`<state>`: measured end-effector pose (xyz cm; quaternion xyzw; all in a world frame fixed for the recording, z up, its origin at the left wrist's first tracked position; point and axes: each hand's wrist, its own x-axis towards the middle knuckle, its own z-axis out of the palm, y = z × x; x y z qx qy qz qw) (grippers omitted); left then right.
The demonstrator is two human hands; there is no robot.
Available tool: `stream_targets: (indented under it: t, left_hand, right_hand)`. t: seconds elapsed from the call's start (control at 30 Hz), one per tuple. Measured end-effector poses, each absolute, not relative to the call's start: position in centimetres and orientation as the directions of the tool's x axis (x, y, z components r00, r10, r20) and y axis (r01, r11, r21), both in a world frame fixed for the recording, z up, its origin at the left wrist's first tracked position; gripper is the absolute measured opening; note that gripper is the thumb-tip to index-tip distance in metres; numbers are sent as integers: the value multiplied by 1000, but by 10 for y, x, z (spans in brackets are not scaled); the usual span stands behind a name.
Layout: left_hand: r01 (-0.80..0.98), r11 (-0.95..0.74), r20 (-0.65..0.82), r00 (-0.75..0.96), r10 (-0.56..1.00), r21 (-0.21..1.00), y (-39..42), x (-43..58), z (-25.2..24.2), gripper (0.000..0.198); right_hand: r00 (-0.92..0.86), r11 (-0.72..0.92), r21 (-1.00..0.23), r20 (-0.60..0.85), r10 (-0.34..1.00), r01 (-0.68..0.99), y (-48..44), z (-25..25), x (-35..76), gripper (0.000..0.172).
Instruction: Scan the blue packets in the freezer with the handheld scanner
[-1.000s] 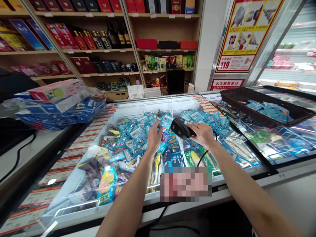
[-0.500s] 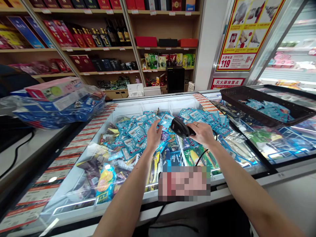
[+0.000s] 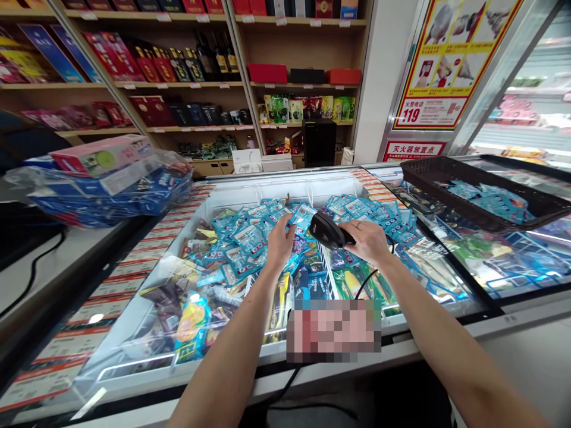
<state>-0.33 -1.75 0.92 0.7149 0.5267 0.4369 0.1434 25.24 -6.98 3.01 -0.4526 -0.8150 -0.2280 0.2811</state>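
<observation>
My right hand (image 3: 369, 240) grips a black handheld barcode scanner (image 3: 328, 231), its head turned left. Pinched at its edge by my left hand (image 3: 281, 242) is a small blue packet (image 3: 305, 215), with a white label facing up just beyond the scanner's head. Many similar packets lie on the glass top of a chest freezer, in a left pile (image 3: 248, 239) and a right pile (image 3: 357, 207). The scanner's black cable (image 3: 366, 282) hangs down from near my right wrist.
A dark brown plastic basket (image 3: 479, 221) with more blue packets stands to the right. Boxes in a clear plastic bag (image 3: 111, 193) sit at the left. A pixelated object (image 3: 334, 330) lies at the freezer's front edge. Stocked shelves (image 3: 178, 86) line the back.
The view has shifted slightly. My hands, the packet and the scanner keep nearly the same positions relative to each other.
</observation>
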Motion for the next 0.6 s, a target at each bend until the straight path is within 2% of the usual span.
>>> stream_targets:
  t: [0.33, 0.5, 0.6]
  left_hand:
    - [616, -426, 501, 58, 864, 662, -18, -3, 9, 40]
    - [709, -425, 585, 21, 811, 563, -19, -3, 11, 41]
    - [812, -321, 633, -75, 770, 487, -22, -4, 15, 47]
  right_hand:
    - [-431, 475, 141, 689, 583, 868, -70, 30, 253, 28]
    - [-374, 419, 116, 698, 610, 901, -68, 27, 261, 30]
    - [-298, 343, 83, 706, 643, 936, -66, 26, 267, 31]
